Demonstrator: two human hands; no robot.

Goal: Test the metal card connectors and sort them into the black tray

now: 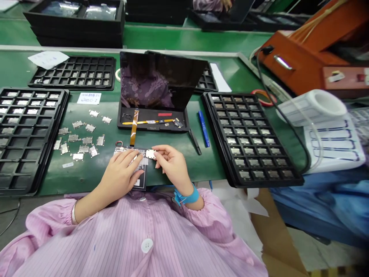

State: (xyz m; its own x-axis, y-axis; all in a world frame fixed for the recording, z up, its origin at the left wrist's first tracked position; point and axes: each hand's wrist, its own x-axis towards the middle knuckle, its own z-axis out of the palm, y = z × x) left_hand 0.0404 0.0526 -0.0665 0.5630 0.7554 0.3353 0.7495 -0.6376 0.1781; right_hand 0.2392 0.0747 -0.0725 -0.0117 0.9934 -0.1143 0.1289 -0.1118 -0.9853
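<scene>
My left hand [123,171] lies with its fingers stretched over a black circuit board [140,184] at the table's front edge. Between the thumb and fingers of my right hand [172,165] is a small silvery metal module [150,154], at the board's right edge. An orange flat ribbon cable [134,129] runs from the board up toward a dark display panel [155,79], which leans upright in a black tray [152,128]. In that tray lie a yellow flex cable [138,122] and a red strip [165,114]. My left hand covers much of the board.
Several loose metal modules [83,149] lie to the left. Black compartment trays stand at the left [34,142] and right [248,142]. Black tweezers [195,142] and a blue marker [203,129] lie right of centre. A label roll [314,107] and orange machine [296,65] are farther right.
</scene>
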